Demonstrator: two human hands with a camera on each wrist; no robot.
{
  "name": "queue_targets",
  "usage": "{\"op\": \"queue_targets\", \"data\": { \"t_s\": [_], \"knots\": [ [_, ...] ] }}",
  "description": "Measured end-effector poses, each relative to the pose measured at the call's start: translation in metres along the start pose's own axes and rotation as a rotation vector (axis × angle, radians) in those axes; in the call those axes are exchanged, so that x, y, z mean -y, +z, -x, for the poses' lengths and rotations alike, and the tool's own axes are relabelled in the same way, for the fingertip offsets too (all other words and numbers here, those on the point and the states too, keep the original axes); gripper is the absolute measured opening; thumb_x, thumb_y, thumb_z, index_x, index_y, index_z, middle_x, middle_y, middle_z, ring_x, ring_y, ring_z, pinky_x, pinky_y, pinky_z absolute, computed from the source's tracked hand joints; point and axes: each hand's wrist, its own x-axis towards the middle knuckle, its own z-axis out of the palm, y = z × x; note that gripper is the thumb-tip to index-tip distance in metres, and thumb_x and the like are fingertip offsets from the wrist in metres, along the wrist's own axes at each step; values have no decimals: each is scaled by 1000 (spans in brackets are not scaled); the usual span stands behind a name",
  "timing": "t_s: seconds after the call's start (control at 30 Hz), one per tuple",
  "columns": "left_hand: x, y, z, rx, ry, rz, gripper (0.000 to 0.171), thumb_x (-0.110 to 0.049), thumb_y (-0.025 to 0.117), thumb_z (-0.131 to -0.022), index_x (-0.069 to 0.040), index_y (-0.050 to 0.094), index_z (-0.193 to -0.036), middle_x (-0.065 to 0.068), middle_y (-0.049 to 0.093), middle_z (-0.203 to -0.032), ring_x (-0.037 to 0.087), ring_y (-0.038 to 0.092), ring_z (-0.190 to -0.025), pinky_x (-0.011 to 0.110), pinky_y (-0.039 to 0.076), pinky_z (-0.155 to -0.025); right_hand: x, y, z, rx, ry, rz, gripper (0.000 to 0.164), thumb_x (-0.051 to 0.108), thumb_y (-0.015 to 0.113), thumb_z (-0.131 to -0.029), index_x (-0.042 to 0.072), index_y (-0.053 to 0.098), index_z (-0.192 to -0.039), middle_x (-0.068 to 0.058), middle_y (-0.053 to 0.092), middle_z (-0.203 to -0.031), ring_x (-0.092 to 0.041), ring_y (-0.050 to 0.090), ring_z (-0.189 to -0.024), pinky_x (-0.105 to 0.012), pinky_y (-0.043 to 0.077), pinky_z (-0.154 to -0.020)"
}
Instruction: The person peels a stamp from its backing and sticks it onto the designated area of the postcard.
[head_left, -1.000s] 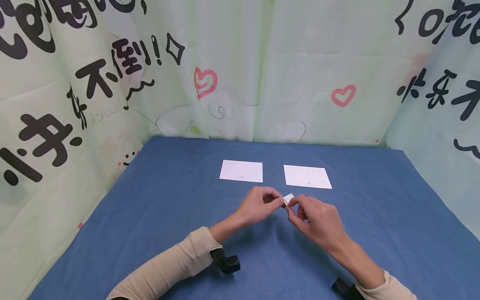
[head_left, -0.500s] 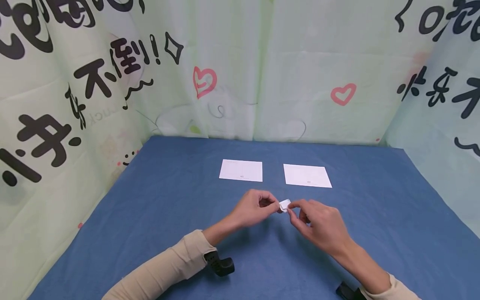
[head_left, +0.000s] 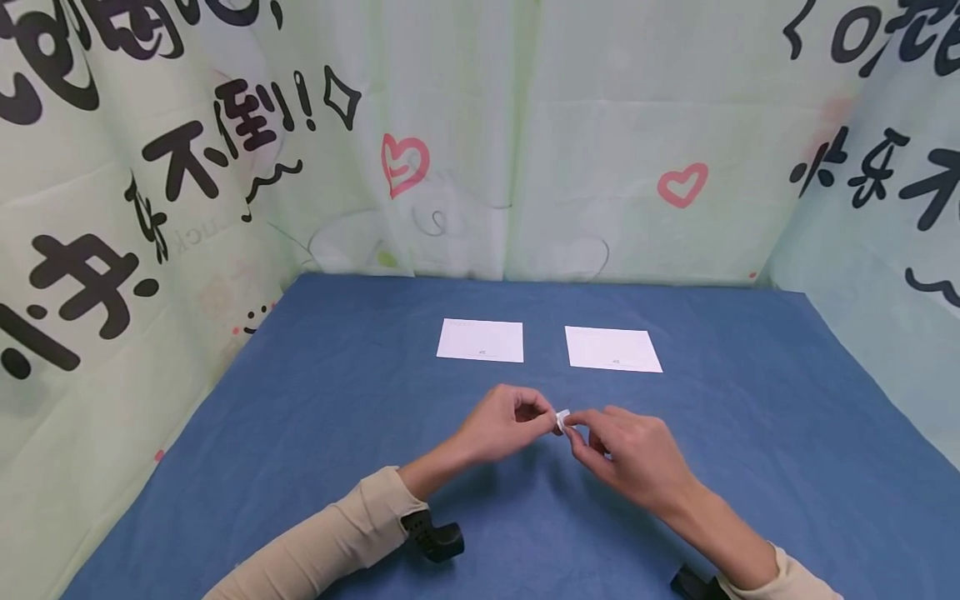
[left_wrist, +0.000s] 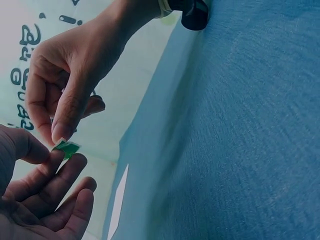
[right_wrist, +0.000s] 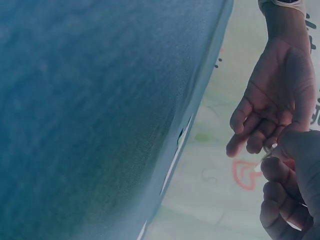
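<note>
A small folded piece (head_left: 562, 419), white from above in the head view, shows a green face in the left wrist view (left_wrist: 67, 148); it may be paper or film, I cannot tell. My left hand (head_left: 504, 423) pinches its left edge between thumb and fingertips. From the other side my right hand (head_left: 633, 454) pinches it with thumb and index finger. Both hands are held above the blue cloth, fingertips almost meeting. In the right wrist view the fingers hide most of the piece.
Two white cards lie side by side beyond the hands: a left card (head_left: 480, 340) and a right card (head_left: 613, 348), each with a tiny mark near its front edge. Blue cloth (head_left: 300, 400) covers the table. Printed curtains (head_left: 585, 150) enclose the back and sides.
Both hands have shifted slightly left and toward me with the piece. It showed a broader white face half a second ago and now looks narrower and folded. The cards have stayed put.
</note>
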Motion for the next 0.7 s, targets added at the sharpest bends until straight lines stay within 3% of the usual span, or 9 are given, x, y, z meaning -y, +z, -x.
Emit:
{"op": "queue_targets", "data": {
  "t_s": [0.27, 0.5, 0.7],
  "knots": [
    [1, 1, 1, 9, -9, -4, 16, -9, 63, -99, -1, 76, -95, 10, 76, -90, 37, 70, -87, 21, 48, -70, 1, 1, 0, 8, -5, 9, 42, 35, 41, -105, 11, 74, -93, 10, 55, -62, 2, 43, -54, -12, 32, -46],
    [2, -1, 3, 7, -16, -4, 17, -8, 62, -97, -1, 76, -93, 8, 76, -89, 38, 68, -83, 21, 47, -68, -1, -1, -1, 5, 35, 10, 11, 16, 62, -88, 12, 72, -88, 12, 50, -62, 4, 39, -54, -12, 30, -46],
    [8, -5, 4, -6, -31, -5, 15, -9, 64, -97, -1, 75, -91, 8, 76, -90, 36, 68, -82, 22, 48, -69, -5, -5, 0, 7, 66, 23, 8, 14, 64, -84, 12, 72, -88, 13, 48, -62, 5, 37, -55, -13, 30, -46]
  ]
}}
